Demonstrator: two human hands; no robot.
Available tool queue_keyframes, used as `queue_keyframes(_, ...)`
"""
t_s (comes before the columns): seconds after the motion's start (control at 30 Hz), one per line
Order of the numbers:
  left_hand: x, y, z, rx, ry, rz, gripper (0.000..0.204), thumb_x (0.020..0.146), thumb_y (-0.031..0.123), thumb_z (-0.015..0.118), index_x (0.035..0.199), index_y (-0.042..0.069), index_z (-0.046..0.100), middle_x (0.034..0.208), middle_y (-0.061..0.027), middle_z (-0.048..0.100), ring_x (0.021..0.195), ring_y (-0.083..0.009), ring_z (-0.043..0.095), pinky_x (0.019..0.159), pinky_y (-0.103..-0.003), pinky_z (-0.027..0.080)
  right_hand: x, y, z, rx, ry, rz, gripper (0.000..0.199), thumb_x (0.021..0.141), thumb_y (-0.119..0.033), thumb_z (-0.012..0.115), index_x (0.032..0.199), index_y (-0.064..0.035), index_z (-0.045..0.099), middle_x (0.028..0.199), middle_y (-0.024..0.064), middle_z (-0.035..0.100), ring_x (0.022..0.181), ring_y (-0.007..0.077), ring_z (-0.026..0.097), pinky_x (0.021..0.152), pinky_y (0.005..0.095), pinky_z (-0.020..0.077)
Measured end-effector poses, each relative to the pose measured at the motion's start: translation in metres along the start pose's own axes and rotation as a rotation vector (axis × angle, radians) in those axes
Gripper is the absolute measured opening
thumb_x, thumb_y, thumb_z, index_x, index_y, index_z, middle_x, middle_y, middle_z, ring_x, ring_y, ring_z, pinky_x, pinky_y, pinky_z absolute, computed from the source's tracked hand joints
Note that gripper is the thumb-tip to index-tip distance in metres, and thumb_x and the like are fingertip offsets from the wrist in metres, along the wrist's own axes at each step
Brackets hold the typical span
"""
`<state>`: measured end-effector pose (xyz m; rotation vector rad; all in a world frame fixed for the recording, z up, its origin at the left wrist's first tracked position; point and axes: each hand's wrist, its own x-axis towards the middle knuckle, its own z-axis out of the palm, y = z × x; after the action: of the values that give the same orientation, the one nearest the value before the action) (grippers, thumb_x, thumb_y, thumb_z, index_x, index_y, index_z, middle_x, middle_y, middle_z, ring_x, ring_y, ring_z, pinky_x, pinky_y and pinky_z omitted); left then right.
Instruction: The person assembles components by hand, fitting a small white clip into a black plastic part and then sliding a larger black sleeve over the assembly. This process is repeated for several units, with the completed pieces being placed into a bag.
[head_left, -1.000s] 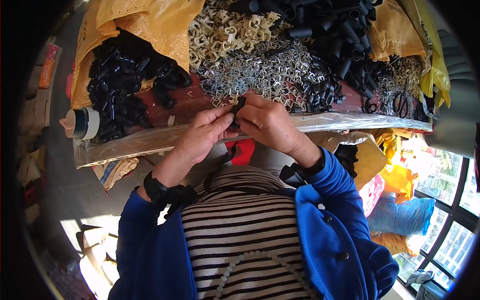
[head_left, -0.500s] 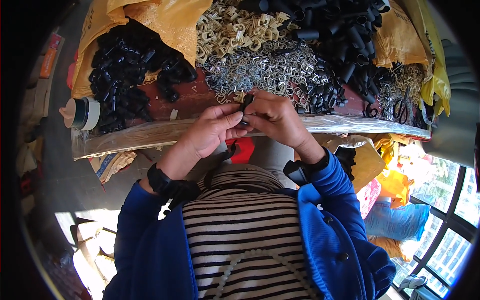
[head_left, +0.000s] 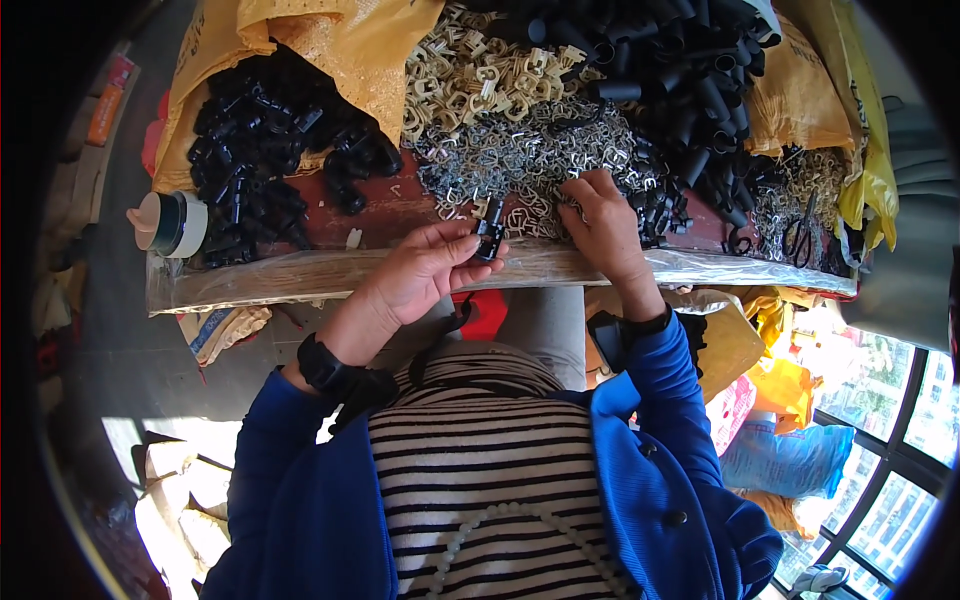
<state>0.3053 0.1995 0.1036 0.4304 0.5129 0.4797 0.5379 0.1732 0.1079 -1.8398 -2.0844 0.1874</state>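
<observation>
Since the earlier frame the hands have parted. The left hand (head_left: 425,270) now alone pinches a small black plastic part (head_left: 489,228) at its fingertips, above the table's near edge (head_left: 300,275). The right hand (head_left: 600,225) has moved onto the heap of grey metal clips (head_left: 500,150), fingers curled closed among them; what they grip cannot be told. Black tubular pieces (head_left: 250,150) lie at the table's left.

my left hand (head_left: 425,270) is raised in front of my chest, palm toward me, thumb and fingertips pinched together. my right hand (head_left: 600,225) reaches farther forward, fingers curled down and spread a little. both forearms rise from the lower edge in blue sleeves, with a dark band on each wrist.
</observation>
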Motion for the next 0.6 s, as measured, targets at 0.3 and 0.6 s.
queue_keyframes(0.3, 0.003, -0.001, -0.005, -0.058, 0.093, 0.053, 0.017, 0.079, 0.005, 0.052, 0.095, 0.000, 0.052, 0.092, -0.0120, 0.057, 0.083, -0.0229, 0.058, 0.072, -0.026, 0.049, -0.003, -0.043, -0.020, 0.566, -0.084, -0.321, 0.032, 0.065, -0.020, 0.065, 0.093, -0.0074, 0.058, 0.103, 0.0125, 0.045, 0.091, 0.0248, 0.046, 0.076, 0.0338, 0.0373)
queue_keyframes(0.6, 0.011, -0.003, -0.010, -0.017, 0.058, 0.034, 0.022, 0.079, 0.004, 0.051, 0.101, 0.003, 0.051, 0.094, -0.0073, 0.056, 0.086, -0.0191, 0.056, 0.074, -0.026, 0.049, -0.008, -0.048, -0.013, 0.444, -0.141, -0.316, 0.039, 0.065, -0.025, 0.066, 0.098, -0.0070, 0.056, 0.120, 0.0159, 0.032, 0.106, 0.0302, 0.034, 0.089, 0.0408, 0.0252)
